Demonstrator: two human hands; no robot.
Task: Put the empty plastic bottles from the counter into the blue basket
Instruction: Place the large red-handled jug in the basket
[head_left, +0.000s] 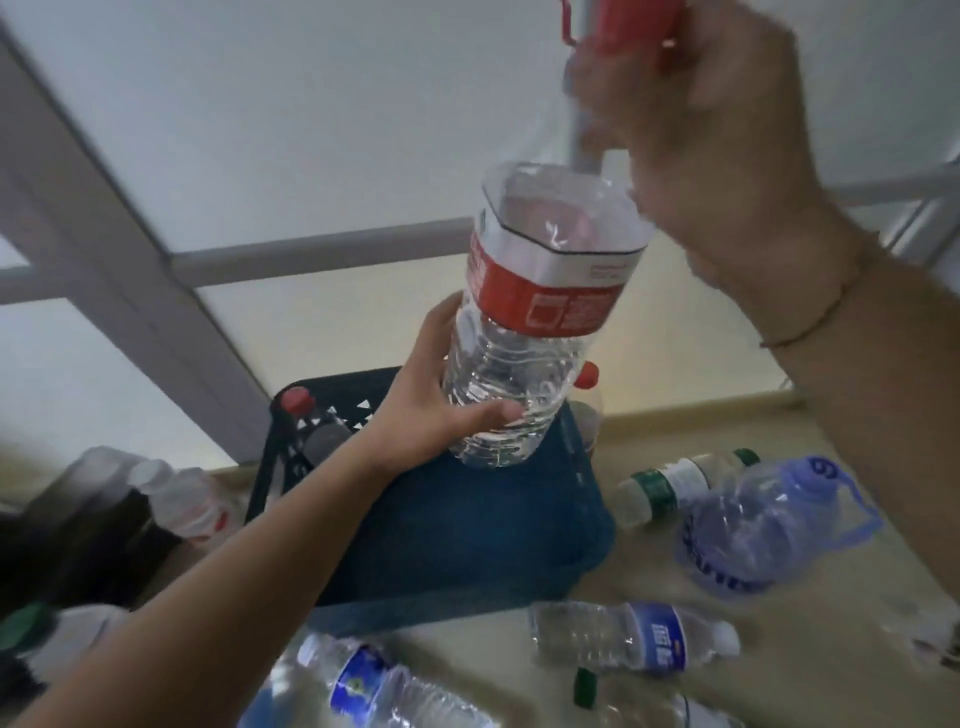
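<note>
**Big bottle held up over the basket, both hands on it**

So the big bottle (540, 322), clear with a red-and-white label, is up in the air, tilted, right above the blue basket (467, 530). The left hand (431, 410) is wrapped around its lower body, fingers curled round the ribbed part near the base. The right hand (691, 119) is up top, clenched around the neck end just under the red cap (631, 21); it's blurry there, so finger detail is hard to make out.

The basket sits on the counter (779, 649), and a couple of red-capped bottles already poke up at its far side, one at the left corner (298, 402).

Plenty still lying on the counter: a blue jug (763, 525) with a handle off to the right, a green-label bottle (675, 483) just behind it, a blue-label bottle (634, 636) lying on its side in front of the basket, and another blue-label one (363, 686) at the bottom edge. A few more bottles are bunched left of the basket, too dim to make out.
</note>
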